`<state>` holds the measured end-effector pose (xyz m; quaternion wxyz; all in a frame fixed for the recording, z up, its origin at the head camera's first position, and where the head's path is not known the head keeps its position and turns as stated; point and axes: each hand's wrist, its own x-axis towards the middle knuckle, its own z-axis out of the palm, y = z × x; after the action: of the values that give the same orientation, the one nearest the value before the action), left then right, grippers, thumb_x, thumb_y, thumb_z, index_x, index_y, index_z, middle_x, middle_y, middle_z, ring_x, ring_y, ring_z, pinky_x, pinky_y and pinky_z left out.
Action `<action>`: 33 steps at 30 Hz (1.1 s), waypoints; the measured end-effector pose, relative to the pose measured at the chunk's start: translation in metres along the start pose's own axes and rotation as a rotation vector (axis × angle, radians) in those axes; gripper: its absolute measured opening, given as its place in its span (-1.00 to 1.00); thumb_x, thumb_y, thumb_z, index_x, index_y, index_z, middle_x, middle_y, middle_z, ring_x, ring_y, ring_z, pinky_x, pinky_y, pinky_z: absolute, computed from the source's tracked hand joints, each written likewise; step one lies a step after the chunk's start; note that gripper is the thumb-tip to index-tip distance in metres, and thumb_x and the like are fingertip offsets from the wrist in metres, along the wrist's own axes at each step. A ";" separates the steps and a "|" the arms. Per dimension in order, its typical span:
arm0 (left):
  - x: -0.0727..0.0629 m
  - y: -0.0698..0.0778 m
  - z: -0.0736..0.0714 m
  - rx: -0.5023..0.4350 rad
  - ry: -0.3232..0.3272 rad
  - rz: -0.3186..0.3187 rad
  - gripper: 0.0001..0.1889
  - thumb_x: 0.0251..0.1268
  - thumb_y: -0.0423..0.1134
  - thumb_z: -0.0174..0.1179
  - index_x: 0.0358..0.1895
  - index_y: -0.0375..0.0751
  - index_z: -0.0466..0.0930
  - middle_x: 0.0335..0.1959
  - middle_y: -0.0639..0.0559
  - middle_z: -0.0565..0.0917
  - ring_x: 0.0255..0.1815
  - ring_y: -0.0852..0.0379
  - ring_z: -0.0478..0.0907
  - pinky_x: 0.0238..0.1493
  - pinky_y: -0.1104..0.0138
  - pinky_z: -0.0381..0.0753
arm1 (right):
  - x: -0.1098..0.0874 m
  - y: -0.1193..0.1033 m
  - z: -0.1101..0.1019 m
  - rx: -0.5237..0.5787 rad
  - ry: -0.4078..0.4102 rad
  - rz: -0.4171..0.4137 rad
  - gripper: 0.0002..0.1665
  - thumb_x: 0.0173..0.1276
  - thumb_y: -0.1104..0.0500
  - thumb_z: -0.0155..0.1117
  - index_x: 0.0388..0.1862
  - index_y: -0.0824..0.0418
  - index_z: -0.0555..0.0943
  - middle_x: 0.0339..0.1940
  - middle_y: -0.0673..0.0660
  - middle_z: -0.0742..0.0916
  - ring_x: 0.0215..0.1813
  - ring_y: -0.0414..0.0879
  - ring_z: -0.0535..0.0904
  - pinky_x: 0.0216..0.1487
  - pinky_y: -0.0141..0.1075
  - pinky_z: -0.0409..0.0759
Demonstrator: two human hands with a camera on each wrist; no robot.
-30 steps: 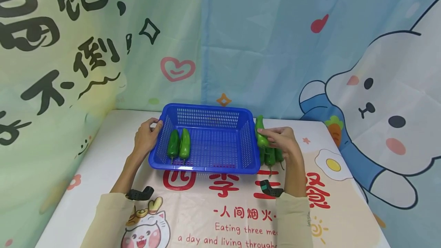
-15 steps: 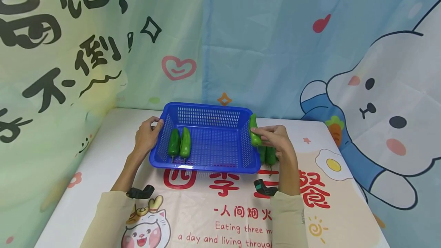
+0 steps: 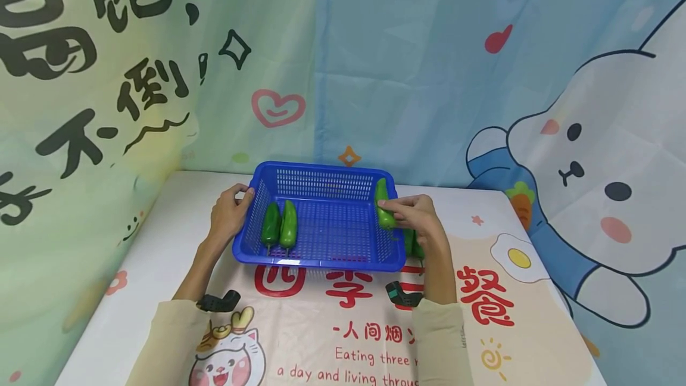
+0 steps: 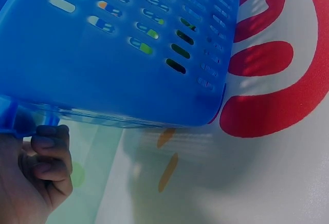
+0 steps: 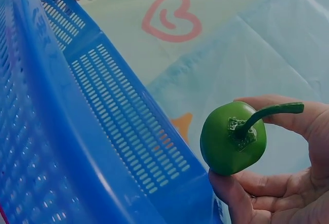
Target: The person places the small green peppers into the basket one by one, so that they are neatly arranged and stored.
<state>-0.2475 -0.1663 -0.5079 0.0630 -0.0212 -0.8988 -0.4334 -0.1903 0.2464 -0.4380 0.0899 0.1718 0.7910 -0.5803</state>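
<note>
A blue plastic basket (image 3: 332, 219) with slotted walls stands on the table. Two green peppers, a darker one (image 3: 270, 225) and a lighter one (image 3: 288, 225), lie side by side at its left end. My left hand (image 3: 228, 213) grips the basket's left rim, its fingers curled at the edge in the left wrist view. Between thumb and fingers, my right hand (image 3: 415, 214) pinches a light green pepper (image 3: 383, 198) over the basket's right end. The right wrist view shows this pepper (image 5: 231, 139) stem end first. More green peppers (image 3: 411, 243) lie right of the basket, partly hidden by the right hand.
A printed cloth with red characters (image 3: 485, 296) covers the table. Behind the basket hangs a light blue curtain (image 3: 386, 76), with a cartoon rabbit (image 3: 584, 183) at the right. A dark wrist device (image 3: 402, 295) sits by the right sleeve.
My right hand has carried the light green pepper leftward, from outside the basket's right wall to above its right end. The left hand keeps its place on the rim.
</note>
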 end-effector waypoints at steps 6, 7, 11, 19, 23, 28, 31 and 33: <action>-0.002 0.000 0.000 -0.001 0.000 0.001 -0.52 0.77 -0.03 0.03 0.30 -0.43 0.60 -0.29 -0.40 0.81 -0.50 0.04 0.68 -0.48 0.30 0.48 | 0.001 0.001 0.008 -0.006 -0.008 -0.019 -0.18 0.43 -0.11 0.55 0.38 0.48 0.58 0.37 0.41 0.67 0.40 0.25 0.61 0.48 0.10 0.60; -0.002 0.000 0.000 -0.002 -0.001 0.002 -0.52 0.77 -0.03 0.03 0.31 -0.43 0.60 -0.28 -0.40 0.81 -0.49 0.03 0.69 -0.48 0.30 0.49 | 0.001 0.001 0.009 -0.009 -0.011 -0.023 -0.18 0.43 -0.11 0.55 0.37 0.48 0.59 0.35 0.41 0.68 0.39 0.24 0.61 0.48 0.09 0.61; -0.003 0.001 0.000 -0.001 -0.001 0.005 -0.51 0.77 -0.03 0.02 0.31 -0.43 0.59 -0.24 -0.42 0.82 -0.46 -0.01 0.72 -0.47 0.30 0.50 | 0.000 -0.001 0.013 -0.020 -0.013 -0.030 -0.20 0.42 -0.13 0.56 0.33 0.46 0.63 0.30 0.39 0.72 0.34 0.22 0.64 0.46 0.10 0.61; -0.002 0.001 0.001 -0.007 0.003 0.008 -0.51 0.77 -0.02 0.02 0.30 -0.43 0.59 -0.28 -0.41 0.81 -0.52 0.06 0.65 -0.50 0.31 0.48 | -0.001 -0.006 0.020 -0.024 -0.012 -0.020 -0.22 0.41 -0.13 0.57 0.33 0.42 0.65 0.29 0.37 0.74 0.32 0.23 0.67 0.45 0.11 0.62; -0.001 0.000 0.001 -0.008 0.003 0.006 -0.52 0.77 -0.03 0.03 0.30 -0.43 0.60 -0.28 -0.41 0.81 -0.53 0.07 0.65 -0.51 0.30 0.47 | -0.001 -0.007 0.025 -0.016 -0.008 -0.029 -0.25 0.42 -0.11 0.57 0.31 0.44 0.65 0.29 0.38 0.73 0.32 0.22 0.66 0.43 0.08 0.65; -0.001 -0.001 0.001 -0.010 0.002 0.002 -0.52 0.77 -0.02 0.03 0.29 -0.42 0.60 -0.28 -0.40 0.81 -0.53 0.06 0.65 -0.51 0.30 0.48 | -0.001 -0.008 0.031 -0.008 -0.008 -0.044 -0.28 0.41 -0.09 0.58 0.27 0.43 0.66 0.25 0.36 0.75 0.26 0.18 0.69 0.36 0.04 0.70; -0.001 -0.001 0.001 -0.010 0.001 0.002 -0.51 0.77 -0.01 0.03 0.29 -0.42 0.60 -0.29 -0.39 0.81 -0.54 0.08 0.63 -0.51 0.30 0.48 | 0.000 -0.008 0.035 -0.001 -0.010 -0.052 -0.31 0.40 -0.07 0.59 0.25 0.43 0.68 0.21 0.35 0.76 0.20 0.15 0.70 0.31 0.01 0.73; -0.001 -0.001 0.001 -0.011 0.001 0.004 -0.51 0.77 -0.02 0.02 0.29 -0.42 0.60 -0.31 -0.39 0.80 -0.54 0.09 0.63 -0.51 0.30 0.47 | 0.000 -0.008 0.038 0.002 -0.015 -0.061 -0.34 0.40 -0.05 0.60 0.22 0.43 0.70 0.18 0.34 0.77 0.15 0.12 0.71 0.26 -0.03 0.75</action>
<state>-0.2466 -0.1666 -0.5094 0.0643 -0.0232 -0.8963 -0.4381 -0.1954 0.2082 -0.4431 0.0778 0.1433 0.7945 -0.5849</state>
